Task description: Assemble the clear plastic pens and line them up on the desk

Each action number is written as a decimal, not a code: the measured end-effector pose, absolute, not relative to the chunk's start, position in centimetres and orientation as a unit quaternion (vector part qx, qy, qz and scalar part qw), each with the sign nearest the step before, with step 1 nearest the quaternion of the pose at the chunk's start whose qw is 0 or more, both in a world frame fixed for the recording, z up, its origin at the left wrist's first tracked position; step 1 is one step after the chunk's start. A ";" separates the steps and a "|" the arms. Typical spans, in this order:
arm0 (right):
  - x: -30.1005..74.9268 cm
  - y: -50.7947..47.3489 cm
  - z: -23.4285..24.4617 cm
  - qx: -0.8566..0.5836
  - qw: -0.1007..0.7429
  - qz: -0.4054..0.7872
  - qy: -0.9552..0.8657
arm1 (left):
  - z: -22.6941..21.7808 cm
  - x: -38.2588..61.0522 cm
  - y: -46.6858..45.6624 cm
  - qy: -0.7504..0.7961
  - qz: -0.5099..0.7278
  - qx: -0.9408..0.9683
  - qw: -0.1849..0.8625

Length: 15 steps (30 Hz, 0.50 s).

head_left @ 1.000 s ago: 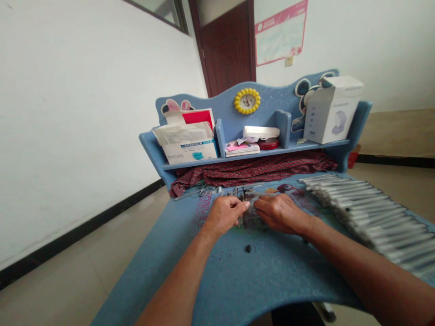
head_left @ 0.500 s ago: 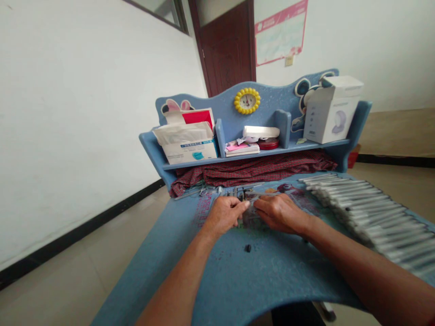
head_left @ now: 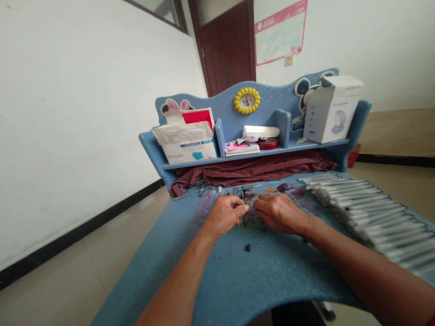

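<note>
Over the middle of the blue desk (head_left: 224, 276), my left hand (head_left: 227, 213) is closed, thumb pressed against the fingers. My right hand (head_left: 277, 213) faces it a short way to the right, its fingers curled in a pinch. Whatever sits between the fingertips is too small and blurred to name. Behind the hands lie thin rods and small loose parts on a printed picture on the desktop. A small black piece (head_left: 248, 248) rests on the desk in front of them.
Many pale, thin sticks (head_left: 367, 213) lie in a row along the right side. At the back, a checked red cloth (head_left: 261, 168) is bunched under a shelf holding a mask box (head_left: 190, 151), papers, a red tin (head_left: 268, 144) and a white box (head_left: 333, 111). The desk's front edge curves inward.
My left thumb has shifted slightly down and toward the fingers. Both hands otherwise keep nearly the same place.
</note>
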State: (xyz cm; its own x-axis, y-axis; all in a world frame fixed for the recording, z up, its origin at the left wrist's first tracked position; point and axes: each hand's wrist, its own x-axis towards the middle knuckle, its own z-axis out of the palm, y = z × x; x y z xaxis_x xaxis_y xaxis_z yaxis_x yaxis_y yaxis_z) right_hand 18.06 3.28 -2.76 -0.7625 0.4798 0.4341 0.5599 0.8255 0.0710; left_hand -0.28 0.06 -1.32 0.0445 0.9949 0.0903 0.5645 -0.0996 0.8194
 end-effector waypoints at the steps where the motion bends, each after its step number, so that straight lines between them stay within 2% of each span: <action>1: 18.0 3.3 -2.7 -0.279 0.201 -0.097 -0.934 | -1.3 -0.3 0.1 0.596 0.349 0.657 0.304; 15: 18.0 3.2 -2.6 -0.289 0.176 -0.099 -0.936 | -1.3 -0.1 0.0 0.599 0.342 0.662 0.294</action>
State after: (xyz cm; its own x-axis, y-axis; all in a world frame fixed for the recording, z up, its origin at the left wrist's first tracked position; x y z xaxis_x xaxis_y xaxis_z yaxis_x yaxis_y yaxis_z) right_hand 18.04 3.19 -2.61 -0.7704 0.5065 0.3872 0.5762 0.8131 0.0828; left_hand -0.14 0.05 -1.25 0.0489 0.9936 0.1018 0.5916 -0.1109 0.7986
